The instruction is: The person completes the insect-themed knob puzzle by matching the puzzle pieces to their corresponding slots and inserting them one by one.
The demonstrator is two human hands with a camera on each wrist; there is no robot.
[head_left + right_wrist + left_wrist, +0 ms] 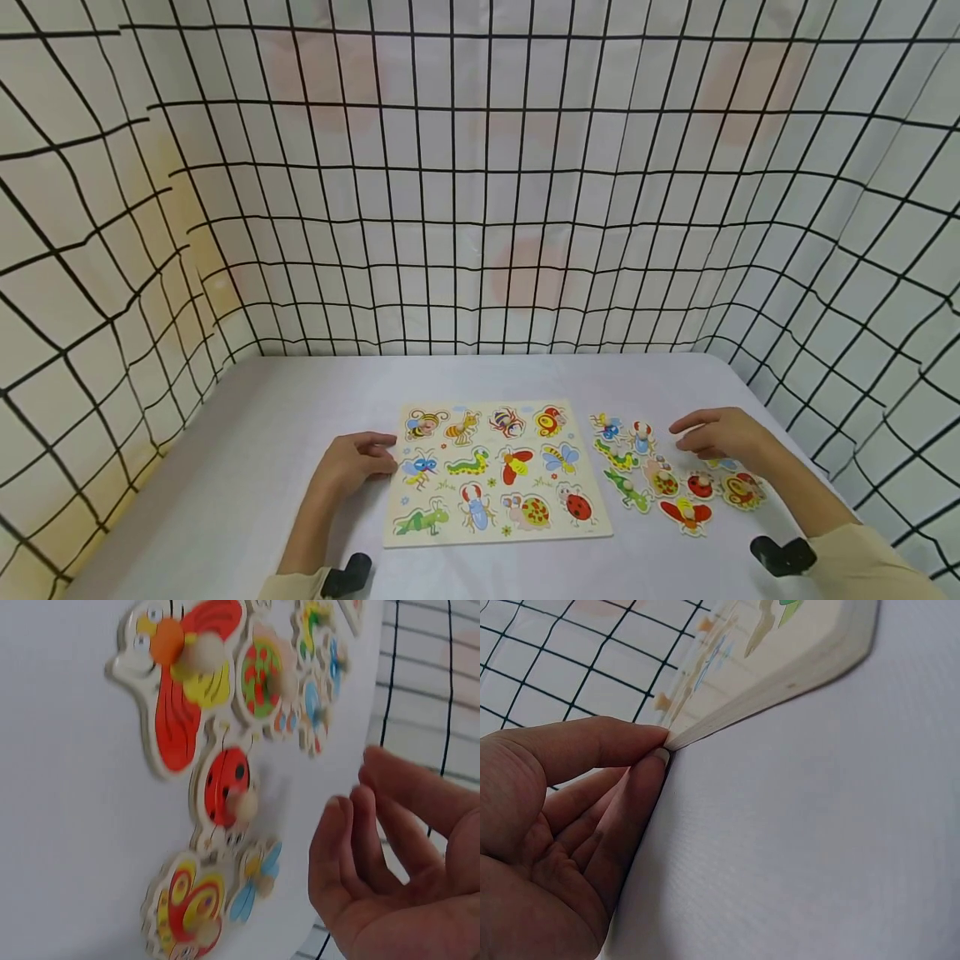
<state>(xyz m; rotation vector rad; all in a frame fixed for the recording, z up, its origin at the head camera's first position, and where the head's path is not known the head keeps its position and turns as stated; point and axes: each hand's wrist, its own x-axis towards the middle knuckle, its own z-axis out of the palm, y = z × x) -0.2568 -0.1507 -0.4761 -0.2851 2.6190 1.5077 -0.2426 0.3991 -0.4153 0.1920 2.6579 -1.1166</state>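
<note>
A flat puzzle board (pixel 498 475) printed with rows of colourful insects lies on the table. At its left edge my left hand (pixel 356 462) pinches the rim between thumb and finger, seen closely in the left wrist view. My right hand (pixel 723 435) hovers over the loose knobbed pieces, fingers loosely bent and apart from them, holding nothing. Near it are a ladybug piece (pixel 226 787), a butterfly piece (pixel 184 904) and a dragonfly piece (pixel 256 881). A red-winged insect piece (pixel 686 515), a snail piece (pixel 662 479) and a green grasshopper piece (pixel 628 492) lie closer to the board.
At the far side of the pile are a caterpillar piece (pixel 617 454), a beetle piece (pixel 642 437) and a blue insect piece (pixel 607 427). A white cloth with a black grid (pixel 480 183) rises behind and beside the white table (pixel 315 383).
</note>
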